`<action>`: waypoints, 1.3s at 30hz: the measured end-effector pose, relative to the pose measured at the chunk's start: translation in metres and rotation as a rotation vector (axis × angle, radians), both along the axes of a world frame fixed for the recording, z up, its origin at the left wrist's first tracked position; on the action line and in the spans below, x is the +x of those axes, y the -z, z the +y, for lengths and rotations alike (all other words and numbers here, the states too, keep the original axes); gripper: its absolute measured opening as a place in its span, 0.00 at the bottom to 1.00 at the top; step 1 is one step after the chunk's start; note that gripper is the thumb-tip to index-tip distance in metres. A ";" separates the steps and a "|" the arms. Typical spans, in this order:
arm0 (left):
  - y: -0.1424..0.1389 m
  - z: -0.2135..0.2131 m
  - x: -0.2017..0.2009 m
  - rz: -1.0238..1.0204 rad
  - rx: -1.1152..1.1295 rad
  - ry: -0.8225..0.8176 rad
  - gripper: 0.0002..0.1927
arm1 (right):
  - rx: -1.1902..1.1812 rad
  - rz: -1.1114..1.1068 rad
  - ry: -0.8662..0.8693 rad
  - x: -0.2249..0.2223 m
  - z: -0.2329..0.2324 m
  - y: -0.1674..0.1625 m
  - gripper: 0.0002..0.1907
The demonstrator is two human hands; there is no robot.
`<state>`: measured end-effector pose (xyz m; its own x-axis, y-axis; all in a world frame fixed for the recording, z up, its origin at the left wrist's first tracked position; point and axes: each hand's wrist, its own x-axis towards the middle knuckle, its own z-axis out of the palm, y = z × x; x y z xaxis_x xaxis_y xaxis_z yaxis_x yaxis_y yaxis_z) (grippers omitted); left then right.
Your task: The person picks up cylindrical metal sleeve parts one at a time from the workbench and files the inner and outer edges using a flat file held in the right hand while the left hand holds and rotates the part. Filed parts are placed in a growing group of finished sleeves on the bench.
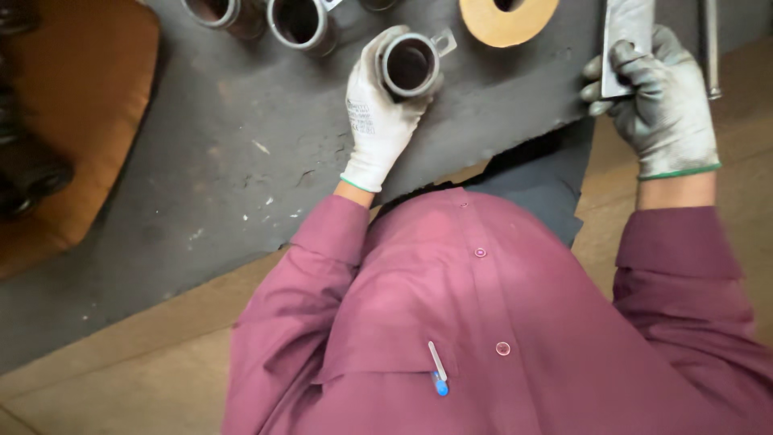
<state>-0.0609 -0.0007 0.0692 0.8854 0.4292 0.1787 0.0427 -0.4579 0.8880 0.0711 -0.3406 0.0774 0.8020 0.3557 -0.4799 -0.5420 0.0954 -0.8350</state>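
I am clamping my left hand (pixel 377 113) around the rigid, likely heavy metal ring (pixel 409 64), near the tape roll (pixel 507 18); my right hand (pixel 664 101) is gripping the flat metal plate (pixel 628 36).

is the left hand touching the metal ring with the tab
Touching. The head view shows the left hand with gloved fingers wrapped around the metal ring.

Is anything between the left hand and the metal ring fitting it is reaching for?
Nothing visible: the left hand already grips the metal ring fitting on the dark mat. The right hand holds a flat metal piece apart.
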 end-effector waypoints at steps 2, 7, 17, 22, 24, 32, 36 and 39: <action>0.000 0.002 -0.001 0.023 0.099 0.020 0.35 | 0.097 0.078 0.054 -0.013 0.009 -0.005 0.10; -0.004 -0.001 -0.039 0.046 0.184 -0.040 0.35 | 0.077 0.013 0.064 -0.074 0.038 -0.048 0.16; 0.000 -0.008 -0.056 0.092 0.305 -0.085 0.39 | -0.482 -0.772 -0.317 -0.117 0.098 -0.097 0.15; -0.003 -0.007 -0.057 0.111 0.289 -0.071 0.38 | -0.431 -0.939 -0.290 -0.116 0.114 -0.095 0.16; -0.003 -0.007 -0.058 0.137 0.273 -0.054 0.37 | -0.601 -0.967 -0.386 -0.110 0.121 -0.092 0.16; 0.002 -0.008 -0.057 0.122 0.323 -0.089 0.37 | -0.530 -1.034 -0.314 -0.110 0.124 -0.098 0.15; 0.004 -0.008 -0.056 0.135 0.323 -0.097 0.37 | -0.738 -0.884 -0.551 -0.105 0.128 -0.090 0.13; 0.005 -0.010 -0.056 0.127 0.314 -0.093 0.38 | -0.562 -0.688 -0.431 -0.108 0.112 -0.094 0.15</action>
